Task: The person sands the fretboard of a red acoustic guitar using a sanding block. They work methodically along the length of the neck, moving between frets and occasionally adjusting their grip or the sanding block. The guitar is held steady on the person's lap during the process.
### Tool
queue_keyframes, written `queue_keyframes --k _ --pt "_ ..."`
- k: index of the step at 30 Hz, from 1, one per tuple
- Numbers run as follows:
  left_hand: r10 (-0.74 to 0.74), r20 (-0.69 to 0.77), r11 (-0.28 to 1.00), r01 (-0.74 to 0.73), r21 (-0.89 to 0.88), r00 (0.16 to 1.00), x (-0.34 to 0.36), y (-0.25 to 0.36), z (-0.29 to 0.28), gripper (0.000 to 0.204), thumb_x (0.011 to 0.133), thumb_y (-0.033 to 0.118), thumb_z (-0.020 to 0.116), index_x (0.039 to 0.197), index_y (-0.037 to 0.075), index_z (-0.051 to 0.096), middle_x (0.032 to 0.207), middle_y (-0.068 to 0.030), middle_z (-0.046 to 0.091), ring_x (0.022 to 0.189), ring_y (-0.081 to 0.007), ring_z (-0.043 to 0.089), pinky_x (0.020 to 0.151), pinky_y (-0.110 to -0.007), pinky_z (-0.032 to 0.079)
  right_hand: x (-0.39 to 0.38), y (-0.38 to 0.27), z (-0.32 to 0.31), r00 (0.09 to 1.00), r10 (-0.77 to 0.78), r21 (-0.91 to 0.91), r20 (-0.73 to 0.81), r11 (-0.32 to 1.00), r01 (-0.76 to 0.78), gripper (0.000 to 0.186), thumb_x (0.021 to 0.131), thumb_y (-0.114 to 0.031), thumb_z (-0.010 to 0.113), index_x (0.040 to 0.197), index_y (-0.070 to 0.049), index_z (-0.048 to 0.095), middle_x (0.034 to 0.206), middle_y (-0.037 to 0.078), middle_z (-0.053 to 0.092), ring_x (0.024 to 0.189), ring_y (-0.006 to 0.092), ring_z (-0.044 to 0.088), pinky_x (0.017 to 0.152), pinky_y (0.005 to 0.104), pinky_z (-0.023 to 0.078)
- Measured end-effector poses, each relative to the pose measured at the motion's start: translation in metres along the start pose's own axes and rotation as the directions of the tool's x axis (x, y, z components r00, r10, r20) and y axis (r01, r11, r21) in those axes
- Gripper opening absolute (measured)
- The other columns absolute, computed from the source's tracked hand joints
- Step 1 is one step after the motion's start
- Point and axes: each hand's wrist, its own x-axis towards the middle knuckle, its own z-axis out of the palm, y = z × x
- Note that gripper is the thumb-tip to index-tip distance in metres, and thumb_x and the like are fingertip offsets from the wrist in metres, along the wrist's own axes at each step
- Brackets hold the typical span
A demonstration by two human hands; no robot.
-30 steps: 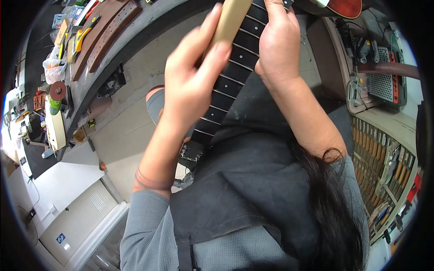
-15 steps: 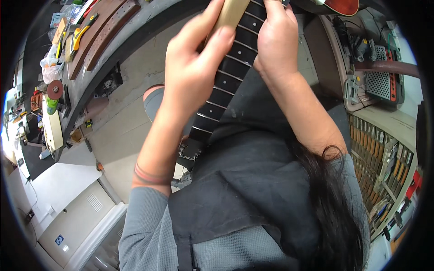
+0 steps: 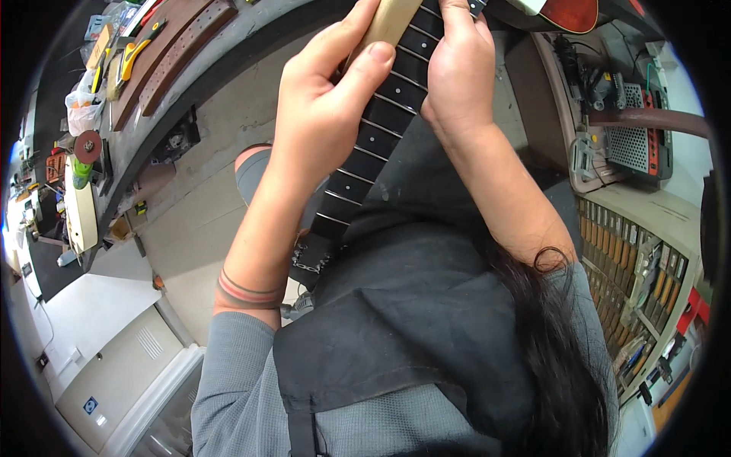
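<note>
A guitar neck with a dark fretboard (image 3: 373, 133) and metal frets runs from my lap up toward a reddish guitar body (image 3: 567, 11) at the top edge. My left hand (image 3: 324, 114) grips a tan wooden block (image 3: 388, 23) laid along the neck's left side. My right hand (image 3: 457, 72) presses down on the fretboard just right of the block, fingers curled over it. The headstock (image 3: 312, 255) with its tuners sits low near my left forearm.
A workbench (image 3: 152, 57) with long brown wood strips and yellow-handled tools curves along the upper left. On the right stand a tool rack (image 3: 632, 266) with several files and a machine (image 3: 632, 137) with a perforated panel. A pale cabinet (image 3: 122, 365) is at lower left.
Both hands have crept slightly up the neck toward the guitar body, with the block still under the left hand. The view has shifted a little.
</note>
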Motion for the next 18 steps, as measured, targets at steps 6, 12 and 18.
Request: queue_keyframes --k 6,12,18 --pt "-0.073 0.087 0.976 0.053 0.213 0.994 -0.105 -0.004 -0.044 0.062 0.102 0.010 0.067 0.160 -0.005 0.051 0.111 -0.0098 0.067 0.096 -0.0174 0.062 0.092 -0.030 0.049 0.012 0.016 -0.020 0.997 -0.038 0.024 0.062 0.999 0.037 0.030 0.117 -0.036 0.058 0.112 -0.008 0.067 0.091 -0.004 0.061 0.077 0.0071 0.055 0.070 0.0258 0.047" --pt "-0.066 0.024 0.996 0.065 0.055 0.998 -0.039 0.007 -0.011 0.059 0.103 0.005 0.068 0.160 0.000 0.055 0.103 -0.0046 0.064 0.093 -0.0120 0.060 0.085 -0.026 0.049 0.014 0.021 -0.018 0.984 -0.166 0.009 0.062 0.986 0.166 0.032 0.116 -0.036 0.058 0.116 -0.005 0.067 0.097 -0.002 0.064 0.087 0.0092 0.059 0.079 0.0270 0.050" --pt "-0.115 0.037 0.990 0.111 0.086 0.993 -0.058 0.001 -0.020 0.058 0.103 0.009 0.068 0.158 -0.003 0.055 0.103 -0.0053 0.064 0.091 -0.0127 0.059 0.084 -0.027 0.049 0.015 0.018 -0.023 0.992 -0.095 0.036 0.083 0.995 0.092 0.032 0.116 -0.036 0.058 0.117 -0.005 0.067 0.099 -0.002 0.064 0.089 0.0097 0.059 0.081 0.0275 0.050"
